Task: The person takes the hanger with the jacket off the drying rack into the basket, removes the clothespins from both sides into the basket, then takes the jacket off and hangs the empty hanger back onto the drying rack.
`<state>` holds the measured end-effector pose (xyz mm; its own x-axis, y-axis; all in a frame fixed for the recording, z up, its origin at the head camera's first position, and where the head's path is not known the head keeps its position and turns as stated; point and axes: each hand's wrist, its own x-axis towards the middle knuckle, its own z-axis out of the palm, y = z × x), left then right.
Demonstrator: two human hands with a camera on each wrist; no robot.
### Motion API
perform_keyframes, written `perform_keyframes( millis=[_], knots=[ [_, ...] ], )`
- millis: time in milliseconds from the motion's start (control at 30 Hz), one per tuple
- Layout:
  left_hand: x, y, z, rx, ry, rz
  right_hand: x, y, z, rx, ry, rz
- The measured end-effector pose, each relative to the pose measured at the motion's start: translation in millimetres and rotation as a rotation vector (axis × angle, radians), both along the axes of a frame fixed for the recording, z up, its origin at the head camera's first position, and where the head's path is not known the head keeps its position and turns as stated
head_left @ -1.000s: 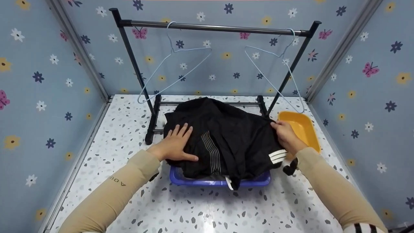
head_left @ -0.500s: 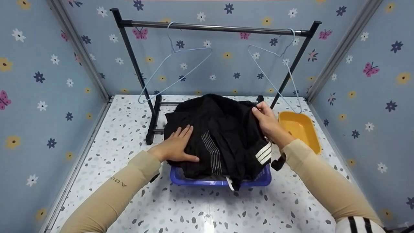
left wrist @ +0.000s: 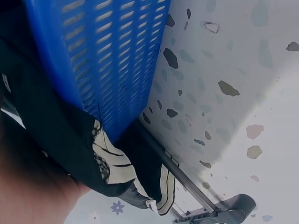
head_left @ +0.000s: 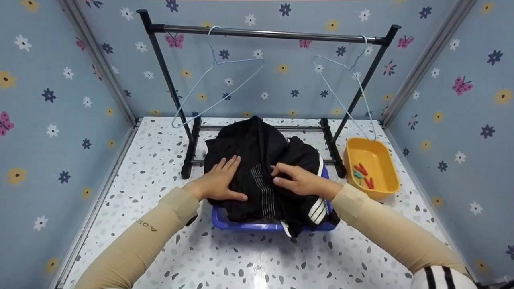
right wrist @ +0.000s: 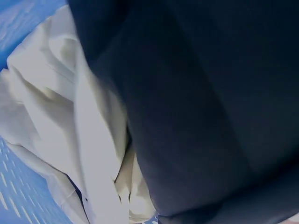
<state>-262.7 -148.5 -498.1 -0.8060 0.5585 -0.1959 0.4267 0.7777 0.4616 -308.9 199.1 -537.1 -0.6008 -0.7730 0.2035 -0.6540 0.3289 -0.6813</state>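
A black garment with white stripes (head_left: 237, 152) is heaped in a blue slotted basket (head_left: 249, 226). My left hand (head_left: 217, 178) rests flat on the left part of the cloth, fingers spread. My right hand (head_left: 295, 178), fingers curled, pinches a fold of the garment near its middle, just right of the thin-striped panel. In the right wrist view, white cloth (right wrist: 93, 121) shows in the basket beside the black fabric. A white-striped end of the garment (left wrist: 114, 161) hangs over the basket's side in the left wrist view.
A black rack (head_left: 261, 33) stands behind the basket, with two pale blue wire hangers, the left hanger (head_left: 237, 88) and the right hanger (head_left: 329, 90), on its bar. A yellow tray (head_left: 377, 160) holding red and green clothespins (head_left: 368, 183) sits to the right. Patterned walls enclose both sides.
My right hand has carried the garment's right part leftward over the middle, uncovering the basket's right rim and the clothespins in the tray. My left hand has stayed in place.
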Motion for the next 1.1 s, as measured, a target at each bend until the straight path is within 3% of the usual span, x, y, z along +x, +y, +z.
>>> perform_keyframes(
  millis=[200, 267, 400, 600, 800, 867, 933, 967, 1000, 1100],
  knots=[
    [-5.8, -4, -0.5, 0.028, -0.014, 0.004, 39.0, -9, 61.6, 0.383, -0.164, 0.061],
    [-8.4, -7, -0.2, 0.038, -0.012, 0.021, 43.4, -8, 65.9, 0.468, -0.156, 0.071],
    [-14.8, -14, -0.7, 0.064, 0.011, 0.085, 49.0, -7, 60.0, 0.608, -0.064, 0.097],
    [-27.4, -28, -4.5, 0.079, 0.019, 0.22, 54.3, -8, 47.4, 0.715, 0.068, 0.109],
    [-38.5, -44, -6.1, 0.164, -0.08, 0.337, 55.7, -13, 42.6, 0.815, 0.141, 0.124],
    [-49.0, -52, -15.5, 0.201, -0.123, 0.368, 55.6, -15, 41.5, 0.849, 0.156, 0.133],
    [-64.7, -61, -36.3, 0.228, -0.147, 0.39, 55.2, -17, 40.3, 0.881, 0.167, 0.141],
    [-75.8, -67, -53.4, 0.239, -0.147, 0.396, 54.8, -18, 39.4, 0.897, 0.17, 0.146],
    [-81.8, -70, -59.6, 0.248, -0.162, 0.4, 54.2, -19, 38.5, 0.909, 0.174, 0.151],
    [-77.8, -66, -55.5, 0.332, -0.21, 0.412, 52.6, -22, 37.4, 0.938, 0.177, 0.162]
  ],
)
